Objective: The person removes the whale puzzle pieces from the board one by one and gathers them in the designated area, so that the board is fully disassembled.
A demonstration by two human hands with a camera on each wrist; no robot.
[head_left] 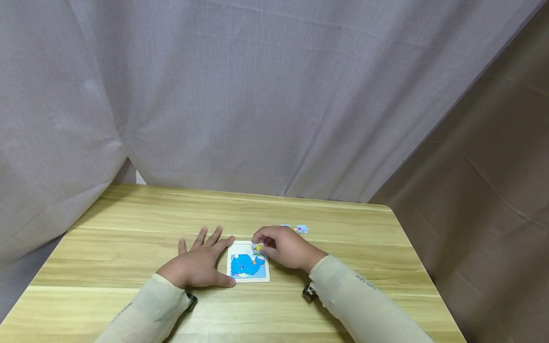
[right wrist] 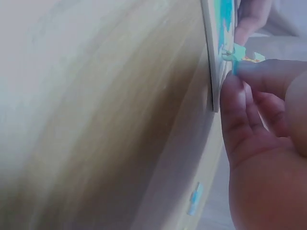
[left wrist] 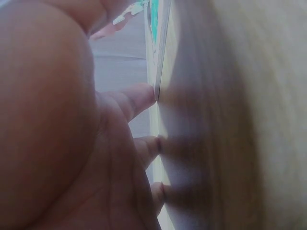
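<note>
A small square jigsaw puzzle board with a white border and a blue whale picture lies on the table. My left hand is spread at its left side, with the index finger near the top left corner and the thumb at the bottom left corner. Over the board's upper right part, my right hand pinches a puzzle piece with a yellow flower-like print between thumb and fingers. In the right wrist view that puzzle piece is tilted up from the board, its lower edge close to the surface.
Beyond my right hand, a light blue puzzle piece with a pink mark lies on the wooden table. Another blue piece beside it is partly hidden by the hand. A grey curtain hangs behind the table's far edge.
</note>
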